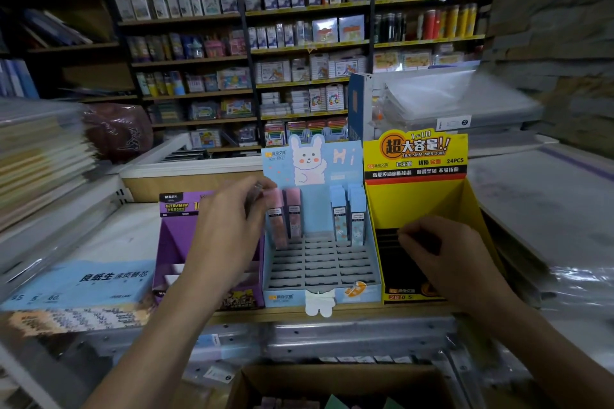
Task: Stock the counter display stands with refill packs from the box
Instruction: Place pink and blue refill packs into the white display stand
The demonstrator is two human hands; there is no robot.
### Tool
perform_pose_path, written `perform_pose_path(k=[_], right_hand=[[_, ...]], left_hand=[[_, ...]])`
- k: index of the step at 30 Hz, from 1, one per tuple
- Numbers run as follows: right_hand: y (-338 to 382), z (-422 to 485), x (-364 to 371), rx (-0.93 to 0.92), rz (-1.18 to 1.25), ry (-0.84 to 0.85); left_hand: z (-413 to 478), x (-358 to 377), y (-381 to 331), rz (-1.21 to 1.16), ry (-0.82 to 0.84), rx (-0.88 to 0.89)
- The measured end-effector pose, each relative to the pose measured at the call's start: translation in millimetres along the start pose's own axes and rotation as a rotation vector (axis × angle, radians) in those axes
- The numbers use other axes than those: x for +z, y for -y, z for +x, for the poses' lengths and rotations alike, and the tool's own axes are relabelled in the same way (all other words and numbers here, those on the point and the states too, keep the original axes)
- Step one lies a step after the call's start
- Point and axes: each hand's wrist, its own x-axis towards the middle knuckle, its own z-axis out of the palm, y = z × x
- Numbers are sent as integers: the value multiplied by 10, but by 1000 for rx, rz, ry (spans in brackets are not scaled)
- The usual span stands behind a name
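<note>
A light blue bunny display stand (320, 295) sits on the counter with pink refill packs (293, 216) at its back left and blue packs (349, 212) at its back right. My left hand (229, 226) pinches a pink refill pack (277, 219) at the stand's back-left slots. A yellow display stand (415, 199) stands to the right, with black packs in its tray. My right hand (448, 259) hovers over that tray with curled fingers; whether it holds something I cannot tell. A cardboard box (332, 385) with packs lies below the counter edge.
A purple display stand (176, 236) stands left of the blue one. A blue-labelled paper pack (83, 282) lies at the left. Wrapped stacks (548, 196) flank the right. Stocked shelves (299, 43) fill the background.
</note>
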Motion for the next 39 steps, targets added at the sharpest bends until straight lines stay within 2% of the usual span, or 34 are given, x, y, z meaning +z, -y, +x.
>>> perform_pose_path(k=[7,11,22,33,39], right_hand=[[-100,22,-20,-1,-124,7],[-167,28,-14,7,-116,22],[-194,12,11,48,-66,42],[-183,0,28,46,-70,47],[-179,-10,28,57,-54,45]], left_hand=[[47,127,71,96,-32,118],[66,168,127,117,12,127],[114,158,135,149,5,133],[174,165,128,452,114,185],[172,225,138,490,147,167]])
